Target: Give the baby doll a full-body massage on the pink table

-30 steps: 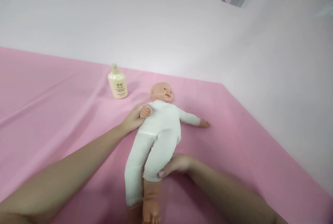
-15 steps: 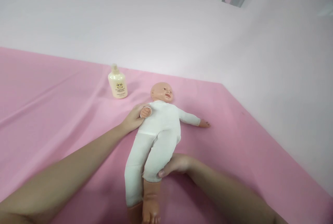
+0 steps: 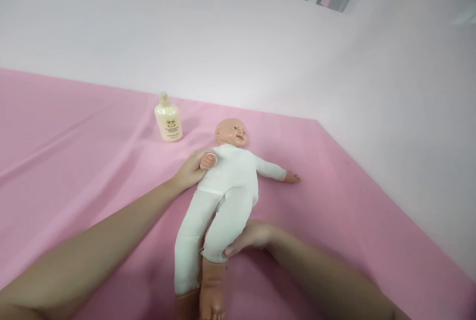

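While the baby doll (image 3: 226,181) lay face up at the centre of the frame on the pink sheet (image 3: 74,151), the left hand (image 3: 191,169) cupped its near arm and shoulder, fingers curled around the small doll hand, seemingly to steady the upper body. Lower in the frame, the right hand (image 3: 251,237) wrapped under one white-clad leg near the knee, thumb in front. A cream lotion bottle (image 3: 168,123) stood upright, apart, upper left of the doll's head.
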The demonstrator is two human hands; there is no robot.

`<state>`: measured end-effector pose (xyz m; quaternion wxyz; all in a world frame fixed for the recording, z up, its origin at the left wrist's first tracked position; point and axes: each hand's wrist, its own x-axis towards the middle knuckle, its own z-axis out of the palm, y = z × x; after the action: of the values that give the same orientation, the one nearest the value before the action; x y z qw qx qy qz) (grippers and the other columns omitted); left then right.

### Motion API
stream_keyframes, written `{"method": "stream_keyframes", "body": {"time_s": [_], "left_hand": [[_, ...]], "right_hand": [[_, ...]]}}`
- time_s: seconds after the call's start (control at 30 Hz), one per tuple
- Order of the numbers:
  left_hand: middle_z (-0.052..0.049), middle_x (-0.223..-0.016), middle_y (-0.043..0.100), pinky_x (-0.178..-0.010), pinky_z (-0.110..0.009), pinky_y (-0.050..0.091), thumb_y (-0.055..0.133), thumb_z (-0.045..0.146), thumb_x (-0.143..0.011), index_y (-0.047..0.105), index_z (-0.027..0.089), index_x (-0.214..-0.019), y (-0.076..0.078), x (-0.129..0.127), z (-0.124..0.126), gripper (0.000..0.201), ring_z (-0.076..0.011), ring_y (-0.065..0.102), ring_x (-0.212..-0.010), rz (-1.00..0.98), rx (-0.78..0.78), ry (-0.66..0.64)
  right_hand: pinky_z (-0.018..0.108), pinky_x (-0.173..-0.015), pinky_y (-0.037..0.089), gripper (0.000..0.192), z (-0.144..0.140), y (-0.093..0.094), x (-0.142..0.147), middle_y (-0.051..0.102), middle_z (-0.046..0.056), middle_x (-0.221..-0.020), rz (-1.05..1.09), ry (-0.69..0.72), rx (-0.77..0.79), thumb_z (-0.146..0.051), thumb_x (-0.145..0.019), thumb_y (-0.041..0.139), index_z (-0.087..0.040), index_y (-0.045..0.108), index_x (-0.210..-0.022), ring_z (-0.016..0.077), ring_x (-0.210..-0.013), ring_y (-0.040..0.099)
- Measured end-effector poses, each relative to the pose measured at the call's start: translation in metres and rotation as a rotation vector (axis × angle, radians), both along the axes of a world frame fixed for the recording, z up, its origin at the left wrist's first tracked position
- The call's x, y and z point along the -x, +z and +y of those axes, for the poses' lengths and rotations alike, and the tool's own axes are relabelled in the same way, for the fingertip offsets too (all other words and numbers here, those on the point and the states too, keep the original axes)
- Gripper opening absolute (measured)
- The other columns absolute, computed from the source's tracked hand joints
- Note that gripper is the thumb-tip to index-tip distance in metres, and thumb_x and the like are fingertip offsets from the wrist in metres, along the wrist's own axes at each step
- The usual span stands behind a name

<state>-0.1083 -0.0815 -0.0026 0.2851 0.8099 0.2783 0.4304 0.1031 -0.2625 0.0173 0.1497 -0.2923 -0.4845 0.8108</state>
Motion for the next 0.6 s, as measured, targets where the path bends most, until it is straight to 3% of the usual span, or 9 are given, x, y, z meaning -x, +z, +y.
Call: {"method": "stream_keyframes", "body": {"time_s": [0.17,0.27,0.33,0.47,0.6], "left_hand": [[-0.01,-0.12,0.075,-0.106,-0.046,0.051,0.066,0.03,-0.088,0.068,0.021,-0.117,-0.003,0.003,0.0,0.03,-0.0292,0.069,-0.114,0.047,-0.057,0.044],[-0.012,-0.124,0.074,-0.111,-0.049,0.048,0.069,0.036,-0.088,0.067,0.023,-0.12,-0.004,0.005,-0.001,0.035,-0.0319,0.066,-0.12,0.075,-0.114,0.018],[-0.014,-0.126,0.073,-0.112,-0.05,0.047,0.07,0.04,-0.089,0.067,0.023,-0.122,-0.005,0.007,-0.001,0.038,-0.0328,0.065,-0.122,0.093,-0.159,-0.006],[-0.015,-0.128,0.072,-0.111,-0.05,0.047,0.068,0.04,-0.091,0.066,0.023,-0.126,-0.006,0.01,-0.002,0.039,-0.0323,0.065,-0.123,0.117,-0.211,-0.034],[-0.014,-0.127,0.073,-0.112,-0.051,0.047,0.07,0.043,-0.088,0.067,0.024,-0.124,-0.005,0.009,-0.003,0.041,-0.033,0.065,-0.122,0.102,-0.179,-0.019]], "right_hand": [[0.048,-0.109,0.048,0.07,-0.003,-0.019,0.003,0.077,0.012,-0.106,0.228,-0.047,0.138,-0.06,-0.062,0.09,-0.015,0.067,-0.111,0.0308,-0.115,0.07],[0.052,-0.093,0.055,0.074,0.001,-0.035,0.008,0.076,0.012,-0.084,0.385,-0.004,0.192,-0.074,-0.06,0.079,-0.018,0.058,-0.103,0.0354,-0.099,0.075],[0.05,-0.079,0.058,0.074,0.005,-0.042,0.01,0.073,0.01,-0.074,0.45,-0.027,0.183,-0.081,-0.062,0.071,-0.02,0.054,-0.1,0.032,-0.079,0.074],[0.039,-0.06,0.056,0.069,0.01,-0.039,0.01,0.068,0.003,-0.065,0.569,-0.079,0.125,-0.086,-0.071,0.057,-0.021,0.052,-0.096,0.0211,-0.054,0.063],[0.037,-0.06,0.055,0.062,0.008,-0.03,0.011,0.066,0.001,-0.067,0.607,-0.071,0.08,-0.081,-0.076,0.055,-0.022,0.049,-0.097,0.019,-0.052,0.061]]}}
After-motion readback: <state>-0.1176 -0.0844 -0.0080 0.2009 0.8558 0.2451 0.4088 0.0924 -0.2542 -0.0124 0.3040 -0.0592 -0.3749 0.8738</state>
